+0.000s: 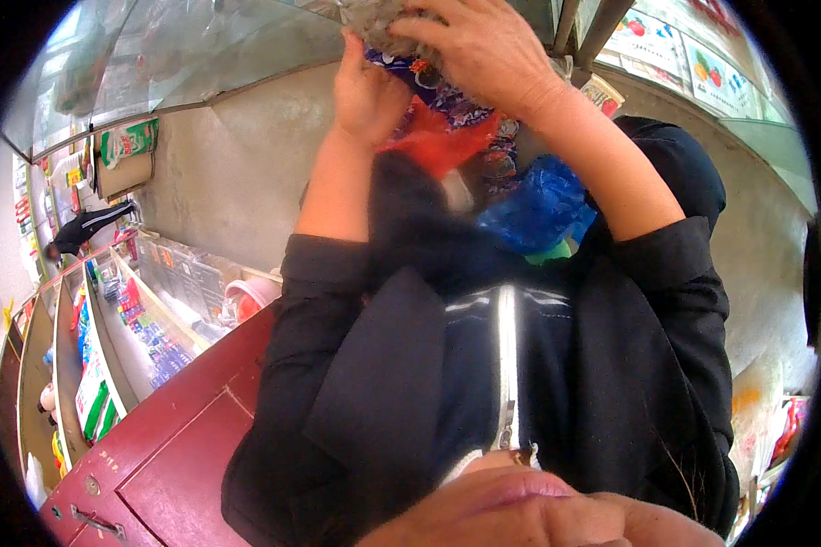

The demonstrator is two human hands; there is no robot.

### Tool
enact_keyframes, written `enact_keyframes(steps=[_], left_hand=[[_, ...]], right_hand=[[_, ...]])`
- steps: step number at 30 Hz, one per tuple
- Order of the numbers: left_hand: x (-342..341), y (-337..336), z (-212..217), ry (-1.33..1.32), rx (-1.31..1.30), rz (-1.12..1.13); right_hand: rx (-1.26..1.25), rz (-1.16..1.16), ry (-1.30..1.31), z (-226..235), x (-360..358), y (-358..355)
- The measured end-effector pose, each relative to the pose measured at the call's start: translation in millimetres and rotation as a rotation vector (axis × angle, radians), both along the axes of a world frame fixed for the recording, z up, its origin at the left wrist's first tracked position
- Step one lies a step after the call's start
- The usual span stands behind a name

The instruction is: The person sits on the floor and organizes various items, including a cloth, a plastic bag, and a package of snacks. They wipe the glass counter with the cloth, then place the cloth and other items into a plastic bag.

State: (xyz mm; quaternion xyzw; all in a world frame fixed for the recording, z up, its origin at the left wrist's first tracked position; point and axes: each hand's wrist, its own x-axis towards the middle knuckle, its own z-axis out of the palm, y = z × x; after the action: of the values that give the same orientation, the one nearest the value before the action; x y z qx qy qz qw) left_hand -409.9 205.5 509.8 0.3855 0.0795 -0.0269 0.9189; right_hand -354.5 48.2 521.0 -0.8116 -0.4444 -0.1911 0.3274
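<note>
At the top of the head view both hands work at a crumpled, greyish translucent plastic bag. My right hand reaches over it, fingers bent and closed on the plastic. My left hand is on its near left side, thumb stretched up against the bag's edge; its other fingers are mostly hidden behind the bag and packets. Dark purple printed packets show just under the hands. Below them lies a red plastic bag, with a blue plastic bag nearer my body between my legs.
Glass panels of a case stand ahead on the left. Stacked printed cartons are at the far right. On my left are a dark red cabinet, shelves of goods and a pink tub. Another person is farther off.
</note>
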Motion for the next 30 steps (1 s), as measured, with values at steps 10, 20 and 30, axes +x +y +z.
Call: enact_keyframes(steps=[10, 20, 30], left_hand=[[-3, 12, 5, 0.042, -0.077, -0.150], [-2, 26, -16, -0.014, 0.070, -0.035], [-1, 25, 1, 0.079, -0.014, -0.087]], right_hand=[[0.409, -0.163, 0.422, 0, 33, -21], [0.115, 0.113, -0.066, -28, -13, 7], [0.438, -0.079, 0.410, -16, 15, -9]])
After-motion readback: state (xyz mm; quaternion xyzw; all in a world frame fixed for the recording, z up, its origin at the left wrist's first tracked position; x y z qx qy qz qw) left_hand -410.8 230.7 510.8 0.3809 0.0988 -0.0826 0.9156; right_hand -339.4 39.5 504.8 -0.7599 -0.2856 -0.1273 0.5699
